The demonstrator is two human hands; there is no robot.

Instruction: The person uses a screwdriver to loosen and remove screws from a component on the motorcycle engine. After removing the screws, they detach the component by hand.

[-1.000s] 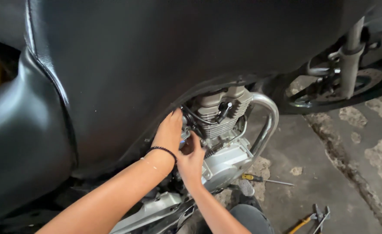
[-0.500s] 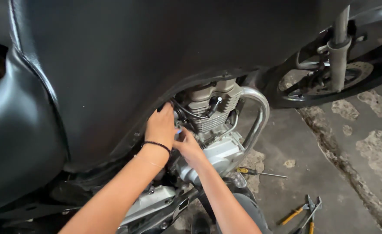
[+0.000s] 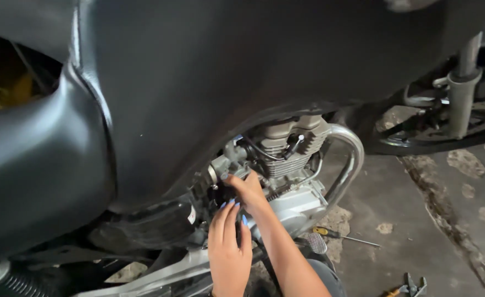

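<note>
Low in the middle of the frame, the right hand (image 3: 249, 190) reaches into the motorcycle engine (image 3: 286, 165), its fingers pinched on a small part beside the carburetor (image 3: 224, 165); what exactly they grip I cannot tell. The left hand (image 3: 228, 242) hovers just below, fingers straight and close together, holding nothing. The black fuel tank (image 3: 226, 66) fills the upper frame. A chrome exhaust pipe (image 3: 352, 159) curves right of the engine, with a yellow-handled screwdriver (image 3: 336, 235) on the concrete floor (image 3: 418, 231) below it.
</note>
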